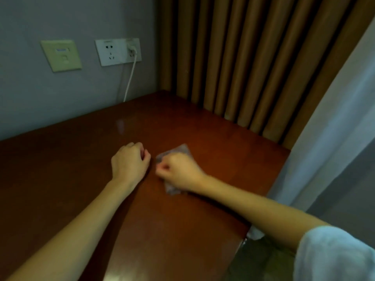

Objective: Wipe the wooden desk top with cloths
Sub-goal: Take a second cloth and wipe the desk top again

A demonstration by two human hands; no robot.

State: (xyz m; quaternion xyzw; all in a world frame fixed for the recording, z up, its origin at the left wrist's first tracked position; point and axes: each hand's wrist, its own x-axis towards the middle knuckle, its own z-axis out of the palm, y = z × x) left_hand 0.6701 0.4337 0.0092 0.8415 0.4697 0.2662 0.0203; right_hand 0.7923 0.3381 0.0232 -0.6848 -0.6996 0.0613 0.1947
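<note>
Pale sleeve point(332, 254), 5 o'clock corner, on the right arm.
Right hand point(178, 169): fingers curled together, knuckles up, gripping and pressing the cloth point(179, 150) flat to the bench point(203, 220).
Cloth: grey, thin, near the bench's middle; long axis runs 12 to 6 o'clock, with corners showing beyond the hand at both ends.
Left hand point(129, 161): at 9 o'clock of the right, just beside it, loose fist resting on the wood, holding nothing.
Wall socket point(117, 51), 11 o'clock, white cable point(130, 78) plugged in.
Brown curtain point(243, 57), 1 o'clock.
</note>
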